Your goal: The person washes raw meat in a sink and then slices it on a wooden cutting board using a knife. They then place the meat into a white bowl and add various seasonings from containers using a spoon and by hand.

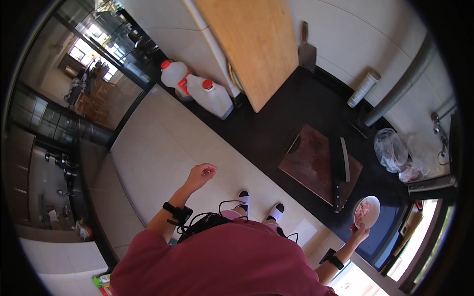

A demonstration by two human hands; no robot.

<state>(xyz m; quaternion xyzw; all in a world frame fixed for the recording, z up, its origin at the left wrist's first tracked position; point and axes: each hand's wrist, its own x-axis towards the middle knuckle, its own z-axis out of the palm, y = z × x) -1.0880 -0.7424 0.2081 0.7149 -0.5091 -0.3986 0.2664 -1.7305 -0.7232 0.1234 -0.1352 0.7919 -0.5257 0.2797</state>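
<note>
My right hand (360, 234) grips the rim of a white bowl (374, 211), its thumb on the inside edge. Pale pink pieces of raw meat (361, 212) lie in the bowl, which is tilted toward me at the right end of the black countertop (237, 135). My left hand (200, 177) hangs over the tiled floor with loosely curled fingers, and no object shows in it. On the counter, a dark reddish-brown cutting board (311, 162) has a black-handled knife (339, 181) lying across its right part.
A tall wooden board (259, 44) leans against the wall beside a cleaver (307, 53). Two plastic jugs with red caps (213, 98) stand at the counter's left. A clear plastic bag (390, 150) lies near the sink tap (439, 127). A grey pipe (403, 87) runs up the wall.
</note>
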